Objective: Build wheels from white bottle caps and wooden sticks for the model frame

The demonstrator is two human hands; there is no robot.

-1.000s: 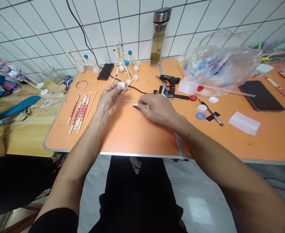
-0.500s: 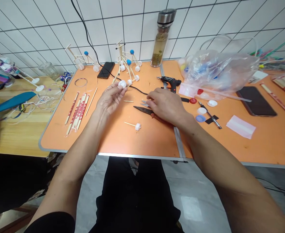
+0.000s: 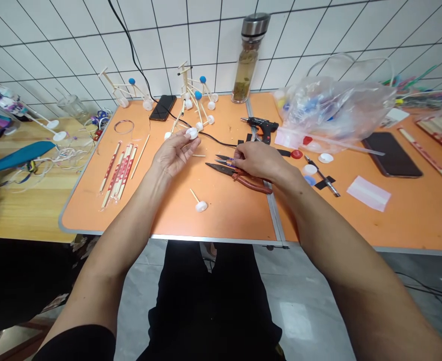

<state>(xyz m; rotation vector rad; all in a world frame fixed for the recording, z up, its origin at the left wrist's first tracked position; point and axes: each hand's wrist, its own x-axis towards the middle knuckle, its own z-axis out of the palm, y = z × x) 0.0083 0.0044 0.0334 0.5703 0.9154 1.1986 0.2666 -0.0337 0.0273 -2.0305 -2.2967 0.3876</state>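
Observation:
My left hand [image 3: 176,153] pinches a white bottle cap [image 3: 192,133] between thumb and fingers. My right hand [image 3: 258,159] is closed on the purple-marked handle of small scissors [image 3: 224,158], whose blades point left; its palm hides the rest of them. Directly below lie pliers [image 3: 243,179] with reddish-brown handles, jaws toward the left. Closer to the table's front edge, a short stick with a white cap on its end [image 3: 201,206] rests on the orange tabletop. Behind my left hand stand small stick figures [image 3: 189,93] with blue balls and white caps.
A black glue gun [image 3: 262,128] lies beyond my right hand, with a cable nearby. Wrapped chopsticks [image 3: 121,173] are on the left. A tall tea bottle [image 3: 247,60], a plastic bag [image 3: 337,110], phones, loose caps and a craft knife [image 3: 322,175] occupy the back and right.
My right hand has shifted right and drawn back, uncovering the pliers' handles. The short stick with its cap has rolled to a different angle, slightly left and nearer. My left hand keeps its cap.

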